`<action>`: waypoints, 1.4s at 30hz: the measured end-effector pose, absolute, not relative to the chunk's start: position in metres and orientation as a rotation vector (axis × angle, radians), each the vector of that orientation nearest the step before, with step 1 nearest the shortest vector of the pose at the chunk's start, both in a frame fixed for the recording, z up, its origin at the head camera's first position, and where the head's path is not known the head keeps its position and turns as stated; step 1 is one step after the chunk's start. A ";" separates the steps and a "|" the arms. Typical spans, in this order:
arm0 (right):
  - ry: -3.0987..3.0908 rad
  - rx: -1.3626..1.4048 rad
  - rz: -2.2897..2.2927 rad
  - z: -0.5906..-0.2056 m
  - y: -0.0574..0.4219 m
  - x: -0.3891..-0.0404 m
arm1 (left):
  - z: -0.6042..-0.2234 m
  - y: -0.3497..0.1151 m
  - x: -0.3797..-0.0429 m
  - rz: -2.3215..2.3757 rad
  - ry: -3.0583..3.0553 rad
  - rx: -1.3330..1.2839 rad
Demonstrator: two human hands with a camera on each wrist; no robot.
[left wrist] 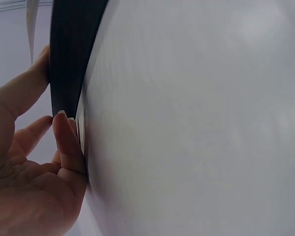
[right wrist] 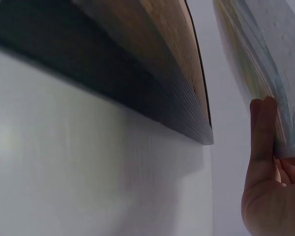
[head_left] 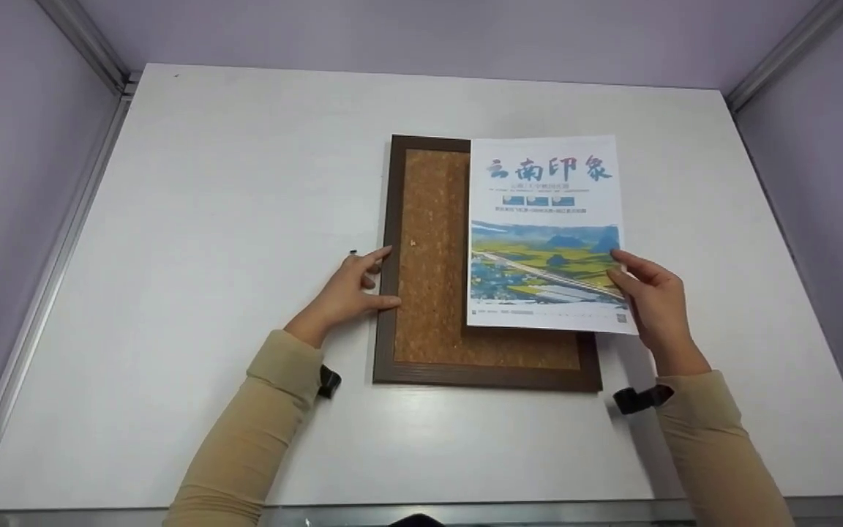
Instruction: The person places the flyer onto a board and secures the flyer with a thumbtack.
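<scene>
A framed corkboard [head_left: 432, 256] with a dark brown wooden rim lies on the white table. My left hand [head_left: 348, 289] grips its left edge, thumb over the rim and fingers against the outer side; the left wrist view shows this hand [left wrist: 44, 162] close at the dark frame edge [left wrist: 71, 54]. In my right hand [head_left: 656, 300] is a printed poster sheet [head_left: 546, 234], pinched near its lower right edge. The sheet shows Chinese characters above a green and blue landscape. It is held above the board, covering much of its right side. The right wrist view shows the sheet [right wrist: 265, 59] standing off the board.
The white tabletop [head_left: 195, 241] extends around the board. Pale purple walls [head_left: 429, 36] with metal rails [head_left: 85, 44] enclose its back and sides. A small dark object [head_left: 353, 253] shows just beyond the left hand. Black straps with cameras [head_left: 637, 400] sit on both wrists.
</scene>
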State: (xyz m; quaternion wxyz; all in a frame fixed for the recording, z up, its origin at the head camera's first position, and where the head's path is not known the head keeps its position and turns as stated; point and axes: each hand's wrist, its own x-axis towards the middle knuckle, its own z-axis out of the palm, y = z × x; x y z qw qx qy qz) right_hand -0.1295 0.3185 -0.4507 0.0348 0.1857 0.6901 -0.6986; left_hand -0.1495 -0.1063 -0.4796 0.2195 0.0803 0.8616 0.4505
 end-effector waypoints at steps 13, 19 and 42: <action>2.336 0.497 -1.920 -0.445 0.318 -0.132 | -0.459 -0.072 -0.163 1.218 2.396 0.281; 2.458 0.385 -1.762 -0.431 0.318 -0.135 | -0.454 -0.063 -0.163 1.268 2.375 0.295; 2.638 0.071 -1.096 -0.404 0.328 -0.151 | -0.449 -0.047 -0.160 1.366 2.327 0.252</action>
